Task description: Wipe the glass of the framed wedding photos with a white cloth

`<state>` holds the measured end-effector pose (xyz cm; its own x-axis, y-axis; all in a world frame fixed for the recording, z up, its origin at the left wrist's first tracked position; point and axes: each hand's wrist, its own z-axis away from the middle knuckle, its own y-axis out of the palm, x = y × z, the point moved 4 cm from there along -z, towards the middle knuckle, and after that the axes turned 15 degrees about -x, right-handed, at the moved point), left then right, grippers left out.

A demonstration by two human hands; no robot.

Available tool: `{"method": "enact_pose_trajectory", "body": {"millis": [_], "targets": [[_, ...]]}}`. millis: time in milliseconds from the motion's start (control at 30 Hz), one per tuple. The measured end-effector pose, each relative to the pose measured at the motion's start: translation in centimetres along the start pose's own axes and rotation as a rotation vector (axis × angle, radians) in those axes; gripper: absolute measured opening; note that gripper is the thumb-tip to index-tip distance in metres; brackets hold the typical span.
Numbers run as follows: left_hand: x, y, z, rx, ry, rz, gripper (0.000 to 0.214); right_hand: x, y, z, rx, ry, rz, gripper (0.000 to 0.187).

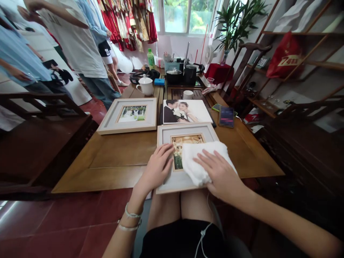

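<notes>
A light wooden picture frame [166, 183] lies at the table's near edge, partly over my lap, with a small photo [177, 157] in its grey mount. My left hand [161, 163] rests flat on the left side of this frame, fingers stretched out and holding nothing. Under my right hand [215, 168] is a folded white cloth [205, 152], held against the frame's face. The cloth hides the right part of the photo. Just beyond lies a white-edged wedding photo panel [188, 111], and to its left a second wooden frame [110, 116] with a small photo.
The wooden table [115, 150] also carries a white lidded cup [146, 86], a small white cup [188, 94], a phone [226, 117] and a black pot [174, 76]. People [72, 39] stand at the left. Dark wooden chairs flank the table; shelves [303, 62] are at the right.
</notes>
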<state>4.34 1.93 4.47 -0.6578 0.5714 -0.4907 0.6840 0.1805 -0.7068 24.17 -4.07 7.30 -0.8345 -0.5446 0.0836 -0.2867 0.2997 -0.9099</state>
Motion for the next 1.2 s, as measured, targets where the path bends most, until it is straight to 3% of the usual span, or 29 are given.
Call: {"method": "enact_pose_trajectory", "body": {"millis": [167, 267, 333, 400, 500, 633, 733, 800, 900, 1067, 1200], "targets": [[0.1, -0.1, 0.0, -0.002, 0.010, 0.002, 0.037, -6.3, 1.1, -5.0, -0.038, 0.060, 0.238, 0.057], [0.0, -0.2, 0.0, -0.022, 0.026, 0.009, 0.037, -8.8, 1.5, -7.2, -0.074, 0.089, 0.205, 0.059], [0.0, -0.2, 0.0, -0.028, 0.024, 0.008, 0.036, -9.1, 1.8, -7.9, -0.075, 0.087, 0.147, 0.065], [-0.1, -0.1, 0.0, -0.029, 0.014, 0.004, 0.036, -8.2, 2.1, -7.9, -0.025, 0.065, 0.078, 0.071], [-0.1, -0.1, 0.0, -0.029, -0.007, -0.003, 0.037, -4.9, 1.5, -5.9, 0.130, 0.049, -0.013, 0.075], [-0.1, -0.1, 0.1, -0.024, -0.032, -0.003, 0.036, 0.8, -1.4, -1.4, 0.361, 0.027, -0.138, 0.076], [0.0, 0.0, 0.1, -0.022, -0.037, -0.001, 0.037, 3.7, -3.3, 1.0, 0.426, -0.058, -0.223, 0.082], [-0.1, 0.0, 0.1, -0.025, -0.028, 0.001, 0.037, 4.1, -3.3, 1.3, 0.402, -0.066, -0.202, 0.084], [-0.1, 0.0, 0.1, -0.034, -0.011, 0.009, 0.037, 2.5, -1.3, 0.1, 0.307, -0.021, -0.065, 0.084], [0.0, -0.1, 0.1, -0.034, 0.006, 0.021, 0.037, -3.5, 1.9, -4.9, 0.084, 0.049, 0.197, 0.073], [0.1, -0.1, 0.1, -0.020, 0.004, 0.020, 0.037, -7.3, 2.6, -8.8, -0.058, 0.078, 0.129, 0.071]]}}
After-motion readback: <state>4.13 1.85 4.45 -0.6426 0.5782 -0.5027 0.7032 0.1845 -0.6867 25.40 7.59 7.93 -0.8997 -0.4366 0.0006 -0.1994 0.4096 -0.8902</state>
